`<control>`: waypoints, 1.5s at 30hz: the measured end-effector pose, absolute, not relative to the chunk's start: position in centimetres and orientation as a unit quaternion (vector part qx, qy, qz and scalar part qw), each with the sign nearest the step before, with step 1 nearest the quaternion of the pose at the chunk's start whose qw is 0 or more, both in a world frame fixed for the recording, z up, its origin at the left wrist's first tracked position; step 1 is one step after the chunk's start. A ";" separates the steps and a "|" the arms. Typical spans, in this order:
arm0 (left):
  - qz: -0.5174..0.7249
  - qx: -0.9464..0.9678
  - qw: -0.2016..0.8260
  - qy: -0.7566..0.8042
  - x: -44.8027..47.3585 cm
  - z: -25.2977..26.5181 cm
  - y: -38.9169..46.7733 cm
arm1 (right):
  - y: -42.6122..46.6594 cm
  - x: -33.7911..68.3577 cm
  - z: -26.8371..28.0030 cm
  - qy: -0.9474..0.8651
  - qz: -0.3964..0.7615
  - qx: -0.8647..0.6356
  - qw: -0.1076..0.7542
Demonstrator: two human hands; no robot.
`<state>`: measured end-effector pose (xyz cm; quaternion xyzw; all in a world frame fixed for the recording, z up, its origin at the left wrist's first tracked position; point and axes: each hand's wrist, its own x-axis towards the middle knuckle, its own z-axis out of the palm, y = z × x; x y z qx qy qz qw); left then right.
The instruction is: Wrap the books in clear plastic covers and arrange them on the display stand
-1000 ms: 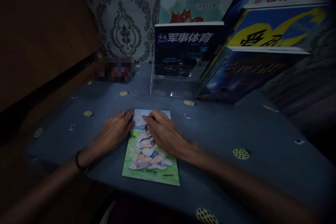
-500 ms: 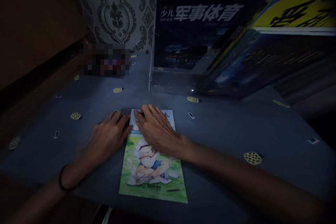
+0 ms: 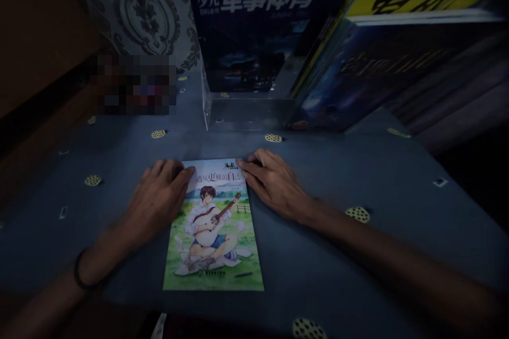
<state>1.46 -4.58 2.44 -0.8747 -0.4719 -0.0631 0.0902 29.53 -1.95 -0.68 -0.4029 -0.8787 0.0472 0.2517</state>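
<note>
Green and pale blue, the booklet (image 3: 212,228) lies flat on the tabletop (image 3: 302,270), toward seven o'clock. The left hand (image 3: 157,193) touches its eleven-o'clock corner, the right hand (image 3: 278,185) its one-o'clock corner, fingers (image 3: 256,171) loosely curled; whether they pinch, I cannot tell. Likely light and bendy: best held by opposite edges.
</note>
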 end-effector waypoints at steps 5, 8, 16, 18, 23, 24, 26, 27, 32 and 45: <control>-0.064 -0.920 0.051 -0.384 4.8 2.3 -2.9 | -1.5 29.6 -0.5 -0.880 0.073 -0.393 0.257; -0.073 -0.936 0.006 -0.344 6.0 2.1 -2.7 | -1.5 29.7 -0.7 -0.881 0.066 -0.396 0.249; -0.076 -0.971 -0.094 -0.206 6.0 2.5 -8.5 | -1.7 29.7 -1.3 -0.886 0.035 -0.394 0.242; -0.052 -0.969 -0.149 -0.191 5.9 3.0 -9.8 | -1.7 29.7 -1.3 -0.885 0.037 -0.395 0.245; -0.023 -0.960 -0.213 -0.181 5.9 3.8 -10.4 | -1.6 29.7 -1.4 -0.881 0.047 -0.405 0.239; -0.025 -0.960 -0.216 -0.176 5.8 3.7 -10.2 | -1.6 29.8 -1.4 -0.881 0.042 -0.407 0.237; -0.047 -0.959 -0.221 -0.172 5.4 3.4 -9.5 | -1.9 29.7 -1.2 -0.883 0.029 -0.405 0.236; -0.067 -0.957 -0.220 -0.179 5.0 3.1 -9.1 | -2.3 29.6 -1.1 -0.882 0.020 -0.403 0.244; -0.178 -0.920 -0.133 -0.323 2.0 1.7 -7.6 | -6.8 27.1 0.5 -0.886 -0.019 -0.327 0.329; -0.179 -0.905 -0.123 -0.366 0.7 0.7 -7.7 | -14.0 24.1 1.1 -0.962 0.071 -0.185 0.188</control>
